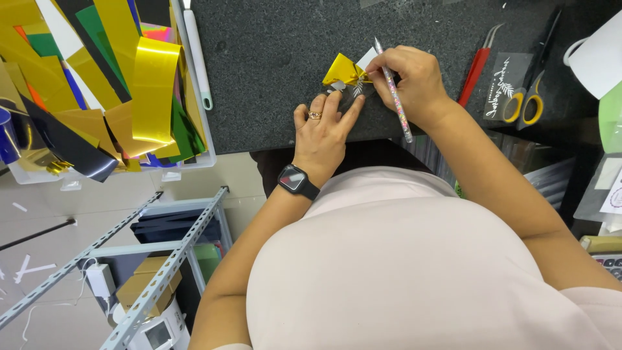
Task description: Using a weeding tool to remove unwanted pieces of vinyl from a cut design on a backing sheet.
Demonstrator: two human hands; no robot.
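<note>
My left hand (322, 131) lies flat on the dark work mat (272, 71), fingers spread, pressing down a small clear sticker piece (348, 88) with a white leaf design. It wears a ring and a black smartwatch. My right hand (409, 79) grips a slim glittery pen-shaped tool (395, 94) and also pinches a curl of gold foil (345, 69) with a white backing, lifted off the piece. The tool's tip points up and away from me.
A white bin (194, 97) of gold, green and black foil scraps stands at the left. Red tweezers (476, 68), yellow-handled scissors (528, 97) and a printed clear sheet (504, 84) lie to the right. A metal shelf frame (162, 272) is below.
</note>
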